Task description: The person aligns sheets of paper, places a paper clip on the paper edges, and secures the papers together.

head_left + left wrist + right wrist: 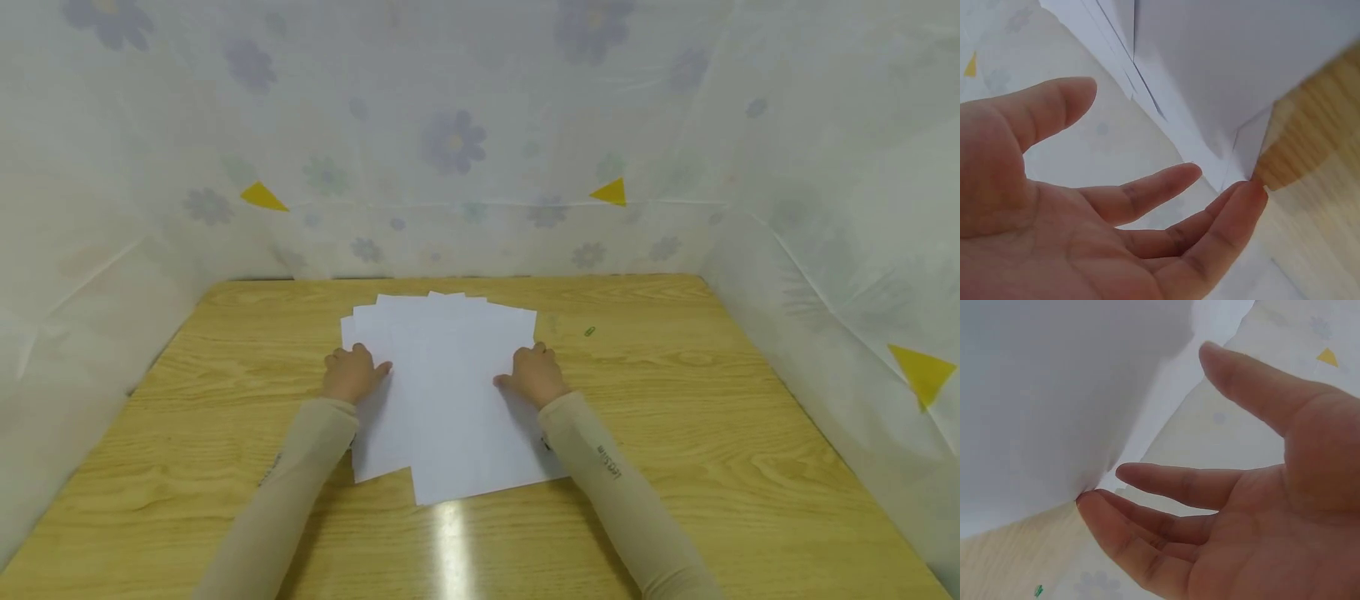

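Several white sheets of paper (450, 392) lie overlapping and fanned out unevenly on the wooden table. My left hand (351, 375) is at their left edge, thumb spread away from the fingers. In the left wrist view, fingertips (1254, 194) touch the side of the sheets (1210, 62). At the right edge, my right hand (538, 377) mirrors it, its thumb over the paper. The right wrist view shows fingertips (1091, 500) against the edge of the paper (1054, 412), with the thumb standing apart. Neither hand pinches a sheet.
A small green paper clip (590, 332) lies on the table (675, 433), right of the sheets. Flower-patterned white sheeting (510, 242) encloses the table at the back and sides, with yellow triangles (611, 192) on it.
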Tool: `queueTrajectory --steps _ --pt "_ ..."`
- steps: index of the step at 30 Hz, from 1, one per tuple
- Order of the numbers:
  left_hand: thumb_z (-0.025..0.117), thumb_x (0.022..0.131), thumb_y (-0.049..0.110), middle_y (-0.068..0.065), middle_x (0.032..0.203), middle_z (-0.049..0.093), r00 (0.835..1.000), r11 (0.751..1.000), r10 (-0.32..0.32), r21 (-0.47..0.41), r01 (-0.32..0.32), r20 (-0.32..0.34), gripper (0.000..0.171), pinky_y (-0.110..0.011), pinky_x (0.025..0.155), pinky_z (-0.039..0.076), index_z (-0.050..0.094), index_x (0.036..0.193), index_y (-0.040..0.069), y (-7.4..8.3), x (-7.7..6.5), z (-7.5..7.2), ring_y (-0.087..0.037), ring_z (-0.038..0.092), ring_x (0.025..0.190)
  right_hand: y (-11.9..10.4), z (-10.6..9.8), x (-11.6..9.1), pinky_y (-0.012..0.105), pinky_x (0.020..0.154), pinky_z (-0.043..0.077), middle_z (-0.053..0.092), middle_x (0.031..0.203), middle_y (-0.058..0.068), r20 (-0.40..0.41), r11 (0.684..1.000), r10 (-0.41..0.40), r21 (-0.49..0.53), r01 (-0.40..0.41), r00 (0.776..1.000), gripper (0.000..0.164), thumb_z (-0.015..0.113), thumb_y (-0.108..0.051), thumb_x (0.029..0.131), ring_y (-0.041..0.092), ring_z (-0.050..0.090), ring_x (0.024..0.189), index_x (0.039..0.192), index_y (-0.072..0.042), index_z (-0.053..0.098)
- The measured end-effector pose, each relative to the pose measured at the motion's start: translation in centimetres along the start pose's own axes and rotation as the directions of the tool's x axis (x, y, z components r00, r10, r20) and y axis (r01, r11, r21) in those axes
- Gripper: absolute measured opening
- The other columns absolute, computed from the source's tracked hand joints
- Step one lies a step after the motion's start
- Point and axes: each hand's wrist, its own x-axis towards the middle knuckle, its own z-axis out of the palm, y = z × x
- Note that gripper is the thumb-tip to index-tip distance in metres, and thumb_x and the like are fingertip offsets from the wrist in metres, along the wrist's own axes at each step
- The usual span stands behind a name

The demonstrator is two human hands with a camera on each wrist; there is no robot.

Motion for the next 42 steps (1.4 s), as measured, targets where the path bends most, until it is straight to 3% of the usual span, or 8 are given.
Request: queueTrajectory --steps 4,8,13,17,20,23,26,42 --pt "0.042 0.091 0.038 -0.043 0.113 0.037 0.998 0.995 -0.005 -0.097 0.010 0.055 0.065 -0.057 0.085 0.032 0.031 0.119 -0.020 -1.2 0.6 -0.8 -0.055 0.033 0.105 0.9 -0.4 0.6 0.047 0.088 0.038 0.051 0.108 0.028 0.014 0.997 -0.009 0.082 0.008 1.000 0.053 0.057 -0.039 0.084 0.042 0.043 0.106 0.100 0.012 0.057" --pt "0.038 0.091 0.037 -0.041 0.125 0.027 0.993 0.968 -0.031 -0.243 0.059 0.116 0.071 -0.058 0.092 0.026 0.016 0.128 -0.019 -2.4 1.1 -1.6 -0.055 0.026 0.113 1.8 -0.6 1.3 0.047 0.090 0.036 0.046 0.116 0.030 0.069 0.987 0.004 0.158 -0.015 0.998 0.057 0.051 -0.039 0.088 0.042 0.040 0.109 0.109 0.014 0.051" --pt "0.036 0.092 0.036 -0.034 0.137 0.014 0.986 0.893 -0.041 -0.436 0.109 0.164 0.074 -0.051 0.100 0.021 0.001 0.133 -0.015 -3.2 1.3 -2.0 -0.045 0.017 0.125 2.5 -1.1 1.8 0.047 0.089 0.037 0.039 0.123 0.032 0.124 0.956 0.041 0.285 -0.075 0.991 0.062 0.048 -0.036 0.089 0.039 0.043 0.109 0.122 0.016 0.038" --pt "0.036 0.092 0.034 -0.030 0.140 0.011 0.984 0.831 -0.043 -0.540 0.131 0.172 0.071 -0.047 0.100 0.023 0.002 0.135 -0.012 -3.4 1.2 -2.1 -0.038 0.029 0.120 3.0 -1.4 2.1 0.049 0.099 0.026 0.026 0.135 0.031 0.156 0.919 0.079 0.371 -0.132 0.985 0.065 0.047 -0.033 0.090 0.041 0.026 0.124 0.130 0.014 0.027" --pt "0.037 0.092 0.032 -0.029 0.133 0.023 0.986 0.810 -0.056 -0.570 0.137 0.157 0.066 -0.042 0.092 0.033 0.008 0.134 -0.011 -3.5 1.2 -2.2 -0.030 0.046 0.093 3.4 -1.4 2.4 0.047 0.100 0.025 0.027 0.134 0.030 0.163 0.910 0.077 0.391 -0.136 0.984 0.063 0.046 -0.032 0.091 0.041 0.025 0.124 0.131 0.013 0.027" --pt "0.038 0.091 0.030 -0.022 0.098 0.047 0.987 0.794 -0.070 -0.590 0.145 0.148 0.064 -0.034 0.075 0.040 0.011 0.134 -0.010 -3.5 1.3 -2.2 -0.021 0.049 0.061 3.6 -1.4 2.6 0.046 0.099 0.027 0.030 0.133 0.031 0.164 0.906 0.070 0.403 -0.132 0.984 0.063 0.045 -0.031 0.091 0.041 0.029 0.123 0.130 0.015 0.026" --pt "0.038 0.091 0.029 -0.008 0.073 0.042 0.984 0.777 -0.089 -0.607 0.165 0.154 0.064 -0.030 0.064 0.040 0.011 0.135 -0.008 -3.4 1.4 -2.2 -0.014 0.043 0.045 3.7 -1.5 2.7 0.046 0.099 0.029 0.030 0.132 0.031 0.170 0.897 0.077 0.418 -0.143 0.982 0.063 0.044 -0.030 0.091 0.041 0.030 0.122 0.129 0.015 0.025" --pt "0.038 0.091 0.029 -0.022 0.130 0.029 0.979 0.749 -0.087 -0.636 0.188 0.187 0.067 -0.028 0.064 0.047 0.005 0.138 -0.006 -2.0 1.4 -1.5 -0.012 0.047 0.053 3.2 -2.1 2.4 0.044 0.100 0.027 0.028 0.134 0.032 0.192 0.886 0.064 0.441 -0.144 0.979 0.062 0.042 -0.028 0.091 0.040 0.028 0.123 0.129 0.018 0.023"
